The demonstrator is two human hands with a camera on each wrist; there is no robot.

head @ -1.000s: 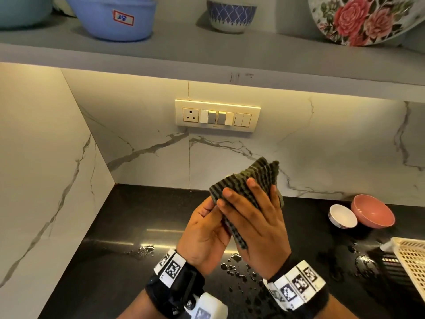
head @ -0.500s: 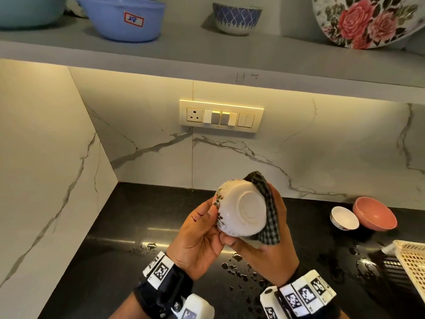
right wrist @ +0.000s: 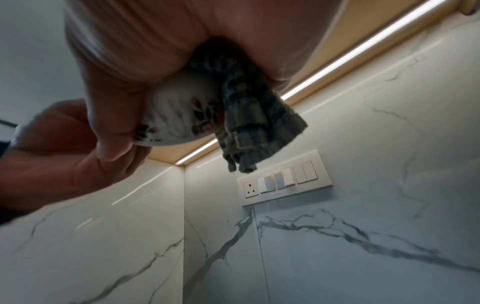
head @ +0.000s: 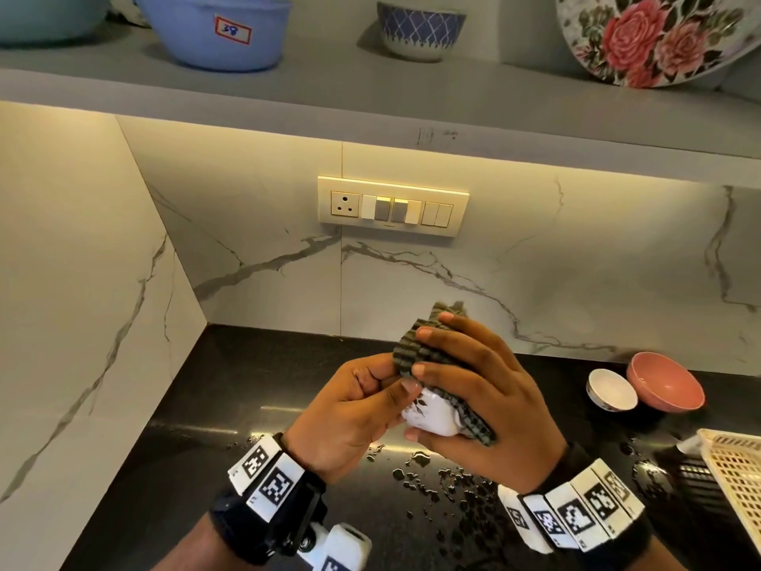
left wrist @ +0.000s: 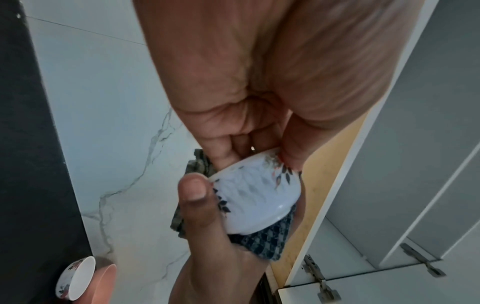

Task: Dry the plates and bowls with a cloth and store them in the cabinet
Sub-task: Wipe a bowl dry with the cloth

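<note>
Above a wet black counter (head: 173,455), a person's left hand (head: 341,418) grips a small white floral bowl (head: 430,414), fingers curled on its rim, while the right hand (head: 490,405) clamps a dark checked cloth (head: 416,352) around it. A white bowl (head: 611,390) and pink bowl (head: 665,381) sit nearby.

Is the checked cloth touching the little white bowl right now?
Touching. The left wrist view shows the cloth pressed against the bowl base; the head view agrees.
</note>
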